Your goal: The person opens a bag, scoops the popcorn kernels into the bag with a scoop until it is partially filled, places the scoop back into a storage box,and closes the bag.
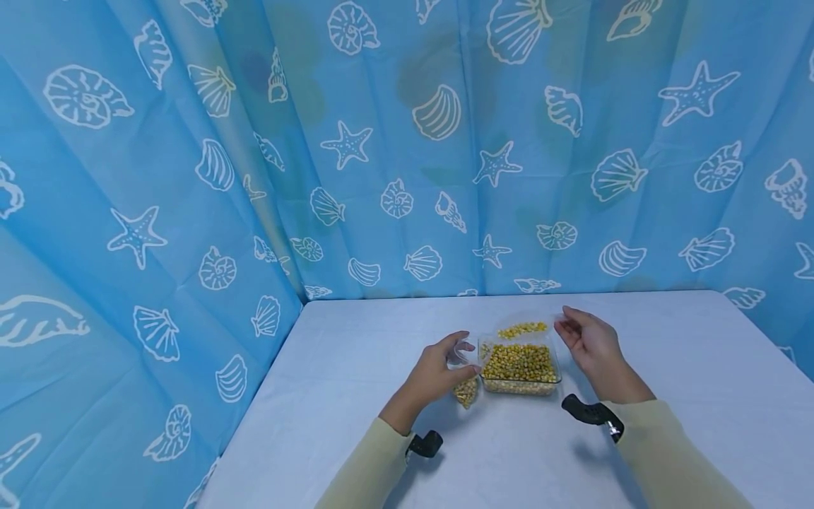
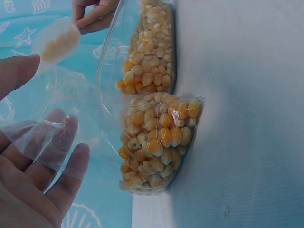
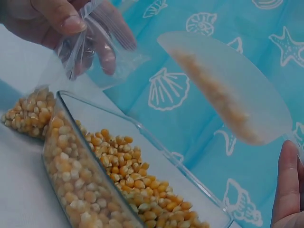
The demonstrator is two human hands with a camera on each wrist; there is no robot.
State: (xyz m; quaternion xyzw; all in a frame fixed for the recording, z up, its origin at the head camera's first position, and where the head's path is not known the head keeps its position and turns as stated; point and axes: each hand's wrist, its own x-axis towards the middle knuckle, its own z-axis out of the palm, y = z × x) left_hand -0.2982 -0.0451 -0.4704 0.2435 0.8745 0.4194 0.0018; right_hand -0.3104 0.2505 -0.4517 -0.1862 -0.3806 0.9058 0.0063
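With thumb and fingers spread about its mouth, my left hand [image 1: 437, 367] holds a clear zip bag [image 2: 107, 116]. The bag's lower part, filled with corn kernels [image 2: 159, 137], rests on the table. Touching the bag or very close beside it is a clear rectangular container [image 3: 137, 124], holding many yellow kernels [image 1: 518, 362]. My right hand [image 1: 590, 346] pinches the handle of a translucent scoop [image 3: 242, 85]. The scoop hangs above the far side of the container, with a row of kernels [image 1: 523, 330] lying in it. Part of the right hand is cut off in the right wrist view.
A white-covered table [image 1: 356, 339] carries everything. Behind and to the left hangs a blue curtain [image 1: 394, 141] with white shells and starfish. Black camera mounts [image 1: 591, 412] sit on both wrists, near the sleeve cuffs.
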